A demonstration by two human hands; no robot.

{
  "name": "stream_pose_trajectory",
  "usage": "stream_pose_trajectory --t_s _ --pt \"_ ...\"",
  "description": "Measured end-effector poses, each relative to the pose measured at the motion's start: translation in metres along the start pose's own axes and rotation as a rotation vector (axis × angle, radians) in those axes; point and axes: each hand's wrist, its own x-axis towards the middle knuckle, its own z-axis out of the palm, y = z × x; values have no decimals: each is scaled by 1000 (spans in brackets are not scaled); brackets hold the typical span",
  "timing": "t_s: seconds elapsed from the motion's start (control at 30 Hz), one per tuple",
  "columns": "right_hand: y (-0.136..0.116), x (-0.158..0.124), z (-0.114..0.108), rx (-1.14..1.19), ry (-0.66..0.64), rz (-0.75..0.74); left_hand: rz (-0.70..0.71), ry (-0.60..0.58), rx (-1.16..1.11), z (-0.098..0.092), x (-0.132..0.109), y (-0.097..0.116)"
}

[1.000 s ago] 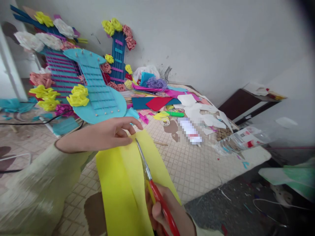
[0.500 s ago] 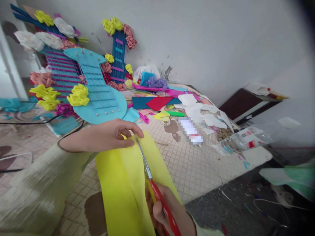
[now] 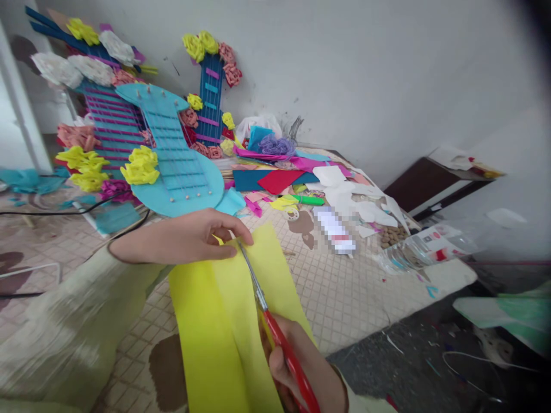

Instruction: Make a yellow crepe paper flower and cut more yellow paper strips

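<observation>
Red-handled scissors [image 3: 291, 362] against yellow paper [image 3: 204, 321], left of the plastic bottle [image 3: 402, 259]
My right grip [image 3: 307, 355] is clamped round the scissors' handles; my left grip [image 3: 202, 236] pinches the paper's far edge, over the bench [image 3: 348, 301]. The bottle's red-marked label [image 3: 435, 238] is too blurred to read.

Soft, pale light is filling the room, making the yellow paper [image 3: 202, 338] look bright and the white panel [image 3: 17, 109] at the left edge look very pale, while the floor [image 3: 413, 373] at the lower right is looking dark. The clear bottle [image 3: 424, 249] is shining a little, and big blocky squares [image 3: 334, 230] are hiding something bright. Near the sides, things are stretching and going blurry, like the pale sleeve [image 3: 81, 321], and a dark smudge [image 3: 538, 34] is covering the top right corner.
</observation>
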Motion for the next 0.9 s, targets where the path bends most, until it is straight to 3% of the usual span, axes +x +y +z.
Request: stream_pose_trajectory --t_s 0.27,0.57,0.8,0.9 --pt "2 -2 -1 205 -104 171 -4 14 6 -1 -2 4" --pt "12 -3 -2 154 -95 137 -2 -18 -16 0 -3 3" --pt "10 -2 -5 225 -127 224 -11 -18 -8 0 -3 5" --pt "12 -1 -5 205 -147 177 -19 -21 5 0 -3 4"
